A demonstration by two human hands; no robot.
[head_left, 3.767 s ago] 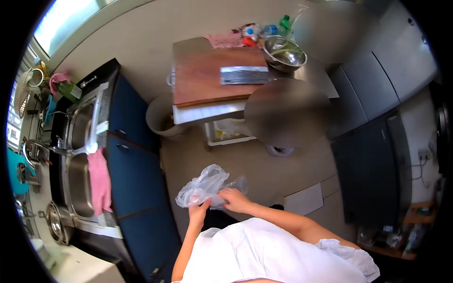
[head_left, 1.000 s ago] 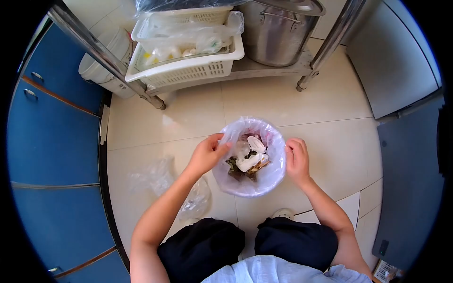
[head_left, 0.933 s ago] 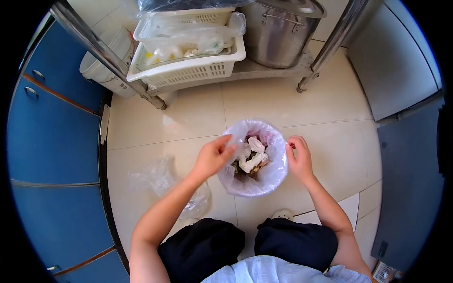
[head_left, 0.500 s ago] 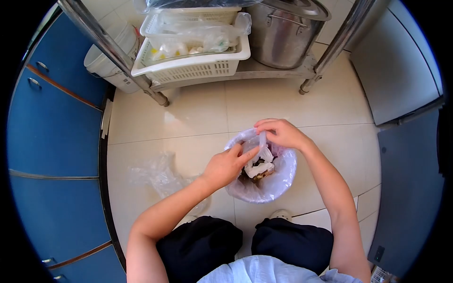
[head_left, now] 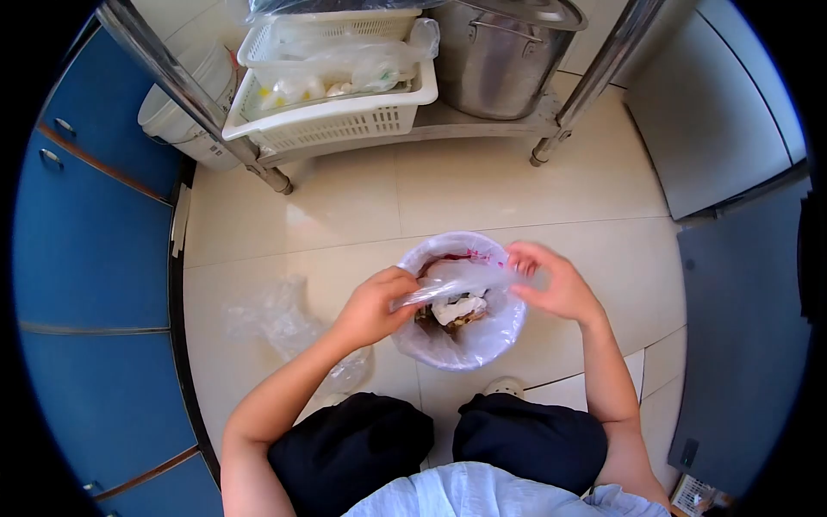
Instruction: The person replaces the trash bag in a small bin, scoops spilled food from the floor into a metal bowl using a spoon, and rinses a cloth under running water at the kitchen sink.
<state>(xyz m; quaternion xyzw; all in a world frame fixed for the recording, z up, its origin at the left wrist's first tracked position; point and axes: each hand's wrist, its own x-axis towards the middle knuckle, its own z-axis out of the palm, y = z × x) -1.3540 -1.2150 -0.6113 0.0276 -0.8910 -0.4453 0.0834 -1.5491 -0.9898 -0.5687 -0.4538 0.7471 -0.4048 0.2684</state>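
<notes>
Head view, left hand point(head_left: 375, 308), right hand point(head_left: 560, 284), both pinching stretched plastic point(head_left: 461, 283), lined bin point(head_left: 461, 355) below

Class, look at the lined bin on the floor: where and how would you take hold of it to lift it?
I would take the bin by its rim, at the left and right edges, coming down from above. Its round mouth faces up, so both edges should be reachable, and the waste lies lower inside.
</notes>
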